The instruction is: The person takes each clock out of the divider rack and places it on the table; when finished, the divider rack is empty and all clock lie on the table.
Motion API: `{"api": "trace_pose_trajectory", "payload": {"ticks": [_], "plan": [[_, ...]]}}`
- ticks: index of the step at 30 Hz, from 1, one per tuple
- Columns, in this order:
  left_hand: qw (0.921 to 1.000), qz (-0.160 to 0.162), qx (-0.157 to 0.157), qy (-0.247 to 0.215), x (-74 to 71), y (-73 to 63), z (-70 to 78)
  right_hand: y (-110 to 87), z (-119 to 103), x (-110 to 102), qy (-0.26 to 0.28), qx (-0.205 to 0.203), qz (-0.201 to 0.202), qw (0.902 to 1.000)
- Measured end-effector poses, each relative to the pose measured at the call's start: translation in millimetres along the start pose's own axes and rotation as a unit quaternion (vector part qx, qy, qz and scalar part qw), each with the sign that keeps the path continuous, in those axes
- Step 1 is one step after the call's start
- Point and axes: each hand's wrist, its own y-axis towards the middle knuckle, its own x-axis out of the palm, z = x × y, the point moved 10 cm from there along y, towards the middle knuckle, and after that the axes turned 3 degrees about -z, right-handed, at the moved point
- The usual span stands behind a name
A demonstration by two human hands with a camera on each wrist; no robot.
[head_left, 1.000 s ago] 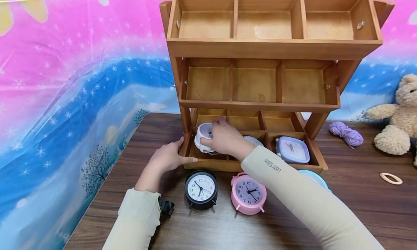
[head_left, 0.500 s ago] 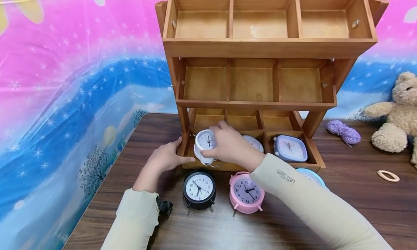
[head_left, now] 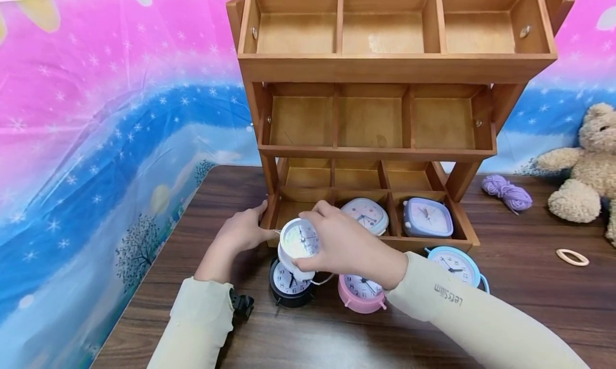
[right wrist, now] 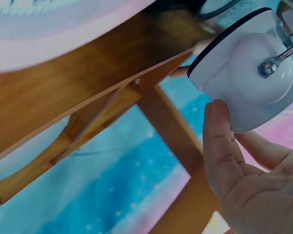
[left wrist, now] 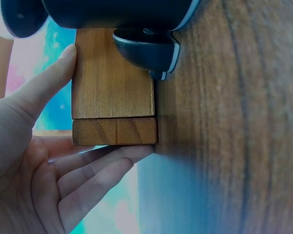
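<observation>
My right hand (head_left: pixel 344 246) grips a white alarm clock (head_left: pixel 299 240) by its side, raised in front of the lowest tray and partly over the black alarm clock (head_left: pixel 291 284). The right wrist view shows the white clock's side (right wrist: pixel 254 73), with a metal fitting, between fingers and thumb. Against the left front corner of the wooden shelf (head_left: pixel 394 69) rests my left hand (head_left: pixel 243 231), fingers nearly straight; in the left wrist view, its thumb and fingers lie on either side of the board end (left wrist: pixel 115 131). A pink alarm clock (head_left: pixel 363 297) is partly hidden below my right hand.
A pale round-cornered clock (head_left: pixel 368 215) lies in the lowest tray's middle compartment, a lavender one (head_left: pixel 428 218) in the right. A blue alarm clock (head_left: pixel 454 264) lies by my right sleeve. Purple yarn (head_left: pixel 507 193), a wooden ring (head_left: pixel 571 257) and a teddy bear (head_left: pixel 589 171) are at right.
The white clock has come out of the lowest tray's left compartment, moving forward toward the viewer in my right hand, and now overlaps the black clock. My left hand stays at the shelf corner.
</observation>
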Motion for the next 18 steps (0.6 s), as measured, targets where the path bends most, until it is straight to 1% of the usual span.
{"api": "trace_pose_trajectory", "payload": {"ticks": [4,8,13,18], "plan": [[1.0,-0.001,0.002,-0.002,-0.1,0.8,0.5,-13.9,-17.9,3.4,-0.004,-0.039,0.001,0.9992],[0.9999,0.005,0.009,-0.001,-2.5,1.3,2.6,-28.4,-33.9,11.0,-0.015,-0.07,-0.011,0.9974],[0.9999,0.008,0.002,-0.006,-2.7,-0.5,2.4,-43.6,-54.8,24.4,-0.033,-0.11,-0.033,0.9928],[0.9999,0.01,-0.004,-0.008,-1.2,-2.5,0.1,-54.5,-69.9,40.0,-0.06,-0.136,-0.066,0.9866]]}}
